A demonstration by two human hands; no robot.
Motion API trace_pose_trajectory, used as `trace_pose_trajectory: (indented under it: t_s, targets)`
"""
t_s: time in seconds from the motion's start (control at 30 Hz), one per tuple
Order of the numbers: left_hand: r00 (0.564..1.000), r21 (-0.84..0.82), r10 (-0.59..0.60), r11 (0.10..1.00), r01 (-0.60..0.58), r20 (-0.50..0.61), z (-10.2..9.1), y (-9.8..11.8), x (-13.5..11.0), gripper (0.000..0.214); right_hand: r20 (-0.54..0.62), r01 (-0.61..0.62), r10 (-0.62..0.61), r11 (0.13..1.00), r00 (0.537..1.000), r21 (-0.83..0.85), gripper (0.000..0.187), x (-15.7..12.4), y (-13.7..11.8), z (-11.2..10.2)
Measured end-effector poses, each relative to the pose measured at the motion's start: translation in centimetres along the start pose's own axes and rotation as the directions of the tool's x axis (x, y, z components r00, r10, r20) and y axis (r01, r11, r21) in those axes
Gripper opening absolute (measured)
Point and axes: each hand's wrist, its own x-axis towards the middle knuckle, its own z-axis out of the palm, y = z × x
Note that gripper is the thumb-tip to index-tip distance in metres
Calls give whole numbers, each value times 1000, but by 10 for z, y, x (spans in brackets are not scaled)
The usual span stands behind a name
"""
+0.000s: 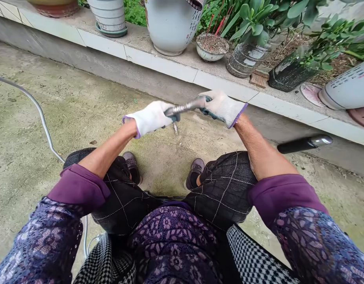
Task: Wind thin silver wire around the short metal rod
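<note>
My left hand (pixel 149 118) and my right hand (pixel 221 108) both wear white knit gloves with purple cuffs. Between them runs a ribbed metal rod (pixel 184 107), which both hands grip. Its left end has a dark fitting (pixel 172 113) at my left palm. A thin metal tip (pixel 175 128) shows just below my left hand, and I cannot tell whether it belongs to the rod. To the right of my right forearm lies a black handle with a metal end (pixel 304 144).
I am seated, with plaid-trousered knees (pixel 225 187) below my arms and shoes (pixel 131 165) on mossy concrete ground (pixel 66 106). A grey hose (pixel 37 112) curves along the left. Ahead, a tiled ledge (pixel 158 63) holds potted plants and large white pots.
</note>
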Motion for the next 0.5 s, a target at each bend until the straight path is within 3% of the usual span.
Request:
trace_pose_trajectory:
  t_s: [0.1, 0.2, 0.27, 0.37, 0.43, 0.5]
  targets:
    - [983, -396, -111, 917, 44, -148, -22, -2, -1, 41, -10, -8, 9, 993, 1000, 120, 18, -10, -13, 8]
    - [943, -458, -203, 887, 63, -265, -27, -17, 12, 45, 92, 111, -123, 986, 988, 125, 16, -29, -39, 18]
    - [937, -261, -202, 957, 127, -284, -19, -28, 23, 42, 184, 245, -264, 962, 947, 122, 17, -40, -52, 20]
    - [986, 250, -76, 962, 111, -145, 4, -32, 29, 35, 99, 345, -345, 939, 934, 17, 18, -39, -52, 13]
    - [1000, 371, -21, 929, 14, 13, 18, -25, 24, 31, -31, 300, -305, 947, 952, -114, 16, -26, -39, 6]
    - [997, 332, 35, 942, -57, 73, 22, -15, 14, 31, -62, 219, -234, 957, 970, -191, 14, -10, -21, 1]
